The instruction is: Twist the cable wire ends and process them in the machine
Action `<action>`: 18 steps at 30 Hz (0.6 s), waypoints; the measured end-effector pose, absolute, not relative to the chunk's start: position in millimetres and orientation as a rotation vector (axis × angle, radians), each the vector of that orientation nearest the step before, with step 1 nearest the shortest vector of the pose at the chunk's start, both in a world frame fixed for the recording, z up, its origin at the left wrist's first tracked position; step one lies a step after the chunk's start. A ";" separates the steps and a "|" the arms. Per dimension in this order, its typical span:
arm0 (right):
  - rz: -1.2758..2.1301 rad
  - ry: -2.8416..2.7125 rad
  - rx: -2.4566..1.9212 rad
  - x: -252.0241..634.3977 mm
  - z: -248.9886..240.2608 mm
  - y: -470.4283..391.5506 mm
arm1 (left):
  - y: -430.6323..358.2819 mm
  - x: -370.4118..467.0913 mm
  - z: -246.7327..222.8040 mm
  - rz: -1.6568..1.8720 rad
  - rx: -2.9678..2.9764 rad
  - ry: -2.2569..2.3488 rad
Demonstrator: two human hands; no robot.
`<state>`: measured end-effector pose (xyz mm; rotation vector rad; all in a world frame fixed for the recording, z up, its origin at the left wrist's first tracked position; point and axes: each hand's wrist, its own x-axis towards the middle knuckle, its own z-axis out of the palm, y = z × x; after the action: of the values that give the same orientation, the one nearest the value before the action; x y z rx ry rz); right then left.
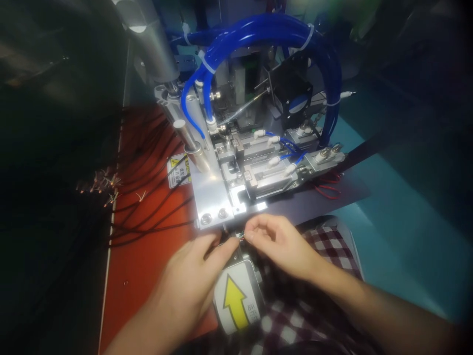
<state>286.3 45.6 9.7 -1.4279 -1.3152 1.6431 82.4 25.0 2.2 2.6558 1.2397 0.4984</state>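
My left hand (188, 271) is closed in front of the metal machine (212, 197), thumb and forefinger pinched on a small wire end. My right hand (283, 244) meets it from the right, its thumb and fingertips pinched on the same thin wires (241, 236). These fine strands show pale and greenish between the fingertips. The rest of what the left hand holds is hidden under its fingers. Both hands are just below the machine's front edge, above a white cover with a yellow arrow (234, 298).
Several black cables (148, 229) with stripped, splayed ends (105, 185) lie over the orange-red tabletop (136, 301) on the left. Blue air hoses (266, 29) arch above the machine. A warning label (179, 171) sits beside the metal post. Checked cloth (332, 246) is below my right arm.
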 end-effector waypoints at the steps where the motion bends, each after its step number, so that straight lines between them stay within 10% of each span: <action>1: 1.645 -1.312 -1.414 285.9 9.5 44.6 | 25.0 82.4 2.3 0.498 2.649 1.241; 18: 1.581 -1.435 -1.323 288.0 5.1 43.3 | 22.3 82.0 5.2 0.433 2.608 1.268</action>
<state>288.0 43.3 5.1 -1.3229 -1.4346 1.5808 82.0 22.3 5.2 2.6082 1.2685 0.4326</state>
